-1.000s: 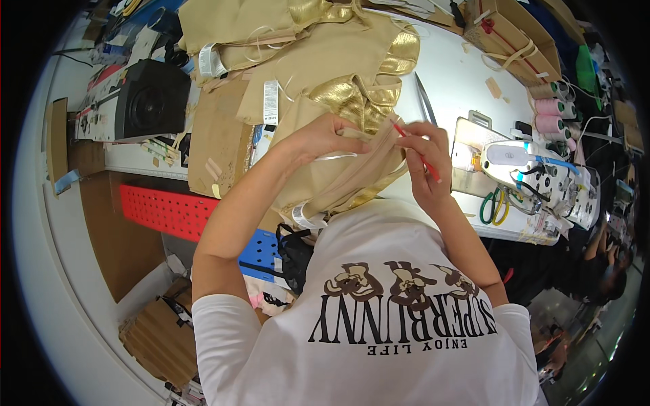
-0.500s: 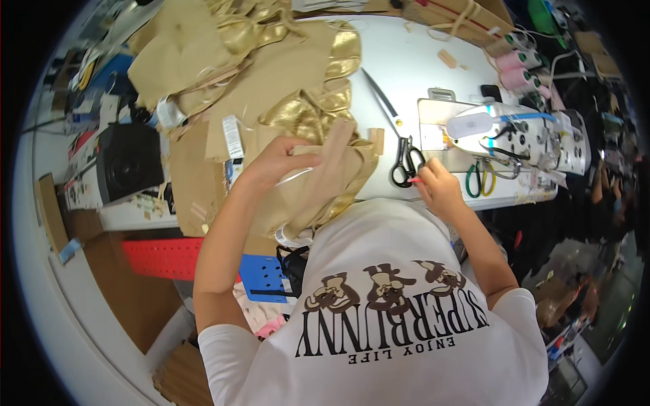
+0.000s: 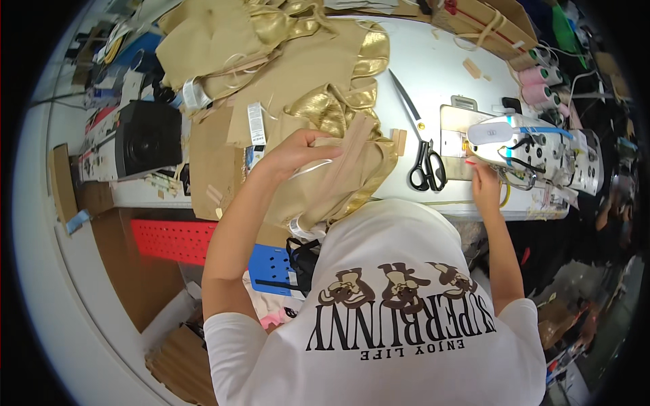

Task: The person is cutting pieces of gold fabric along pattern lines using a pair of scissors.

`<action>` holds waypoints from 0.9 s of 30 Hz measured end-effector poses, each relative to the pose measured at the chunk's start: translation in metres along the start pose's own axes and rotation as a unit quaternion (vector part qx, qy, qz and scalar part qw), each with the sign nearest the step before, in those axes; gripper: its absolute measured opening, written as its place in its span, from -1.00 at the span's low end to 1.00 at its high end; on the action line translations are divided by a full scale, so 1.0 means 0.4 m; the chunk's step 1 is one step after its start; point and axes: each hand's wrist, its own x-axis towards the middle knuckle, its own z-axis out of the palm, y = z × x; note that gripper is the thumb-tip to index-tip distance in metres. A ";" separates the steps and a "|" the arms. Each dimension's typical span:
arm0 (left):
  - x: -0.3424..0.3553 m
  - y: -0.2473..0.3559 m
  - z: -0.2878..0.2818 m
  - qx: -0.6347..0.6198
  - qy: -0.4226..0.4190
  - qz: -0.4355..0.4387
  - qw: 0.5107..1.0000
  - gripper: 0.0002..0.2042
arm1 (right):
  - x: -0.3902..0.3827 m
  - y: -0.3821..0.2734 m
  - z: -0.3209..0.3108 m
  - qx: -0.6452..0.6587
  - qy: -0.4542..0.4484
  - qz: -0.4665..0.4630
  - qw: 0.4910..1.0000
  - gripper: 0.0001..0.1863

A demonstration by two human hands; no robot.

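My left hand (image 3: 301,152) grips a beige garment (image 3: 274,199) with gold parts (image 3: 315,101), a pinkish-beige tape strip (image 3: 349,155) lying across it and white labels (image 3: 256,122) about it. My right hand (image 3: 481,174) has its fingers closed by the front of the white sewing machine (image 3: 542,152), a small red tool (image 3: 470,162), pen-like in earlier views, showing at its fingertips. Large black-handled scissors (image 3: 426,166) lie on the white table (image 3: 440,54) between my hands.
More garments (image 3: 210,34) lie on cardboard (image 3: 203,162). A black-and-white machine (image 3: 145,135) stands at left, pink thread cones (image 3: 538,95) and a cardboard box (image 3: 481,27) at back right. Red (image 3: 169,240) and blue (image 3: 267,264) perforated panels are below the table. People (image 3: 606,223) appear blurred at far right.
My right hand has left the garment and moved right to the sewing machine with the red tool. The scissors are uncovered. My left hand still grips the fabric.
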 end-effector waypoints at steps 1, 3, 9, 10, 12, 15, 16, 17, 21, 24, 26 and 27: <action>-0.002 -0.002 0.001 0.004 -0.004 0.003 1.000 -0.71 | -0.004 -0.029 0.007 0.001 -0.003 -0.008 1.000 -0.86; -0.001 0.003 0.003 0.003 -0.009 0.004 1.000 -0.66 | -0.009 -0.086 0.013 0.106 0.002 -0.118 0.987 -0.77; -0.003 0.003 -0.006 0.003 -0.025 0.011 1.000 -0.60 | 0.058 -0.227 0.065 0.082 -0.060 -0.050 0.994 -0.50; -0.003 0.004 -0.006 0.003 -0.020 0.008 1.000 -0.60 | 0.060 -0.221 0.079 0.081 -0.066 -0.027 0.994 -0.45; -0.006 0.000 -0.007 -0.002 -0.018 0.007 1.000 -0.61 | 0.068 -0.239 0.076 0.029 -0.028 -0.072 0.997 -0.42; -0.009 0.004 0.000 -0.011 -0.004 0.012 1.000 -0.66 | 0.064 -0.274 0.064 -0.038 0.019 -0.124 0.991 -0.37; -0.010 0.005 0.001 -0.014 0.008 0.018 1.000 -0.71 | 0.059 -0.277 0.071 -0.003 -0.046 -0.087 0.995 -0.36; -0.010 0.006 0.002 -0.014 0.007 0.021 1.000 -0.71 | 0.054 -0.275 0.078 0.033 -0.106 -0.048 0.993 -0.36; -0.002 -0.016 0.001 0.019 0.019 0.134 0.991 -0.79 | 0.049 -0.274 0.103 0.095 -0.102 -0.040 0.989 -0.35; -0.003 -0.019 -0.003 0.078 0.020 0.163 0.983 -0.83 | 0.054 -0.245 0.097 0.210 -0.128 0.047 0.968 -0.30; -0.015 -0.001 0.002 0.142 0.020 0.163 0.976 -0.85 | 0.061 -0.244 0.083 0.298 -0.153 0.105 0.936 -0.29; -0.027 0.014 0.010 0.188 0.034 0.129 0.973 -0.83 | 0.068 -0.245 0.066 0.344 -0.215 0.170 0.898 -0.39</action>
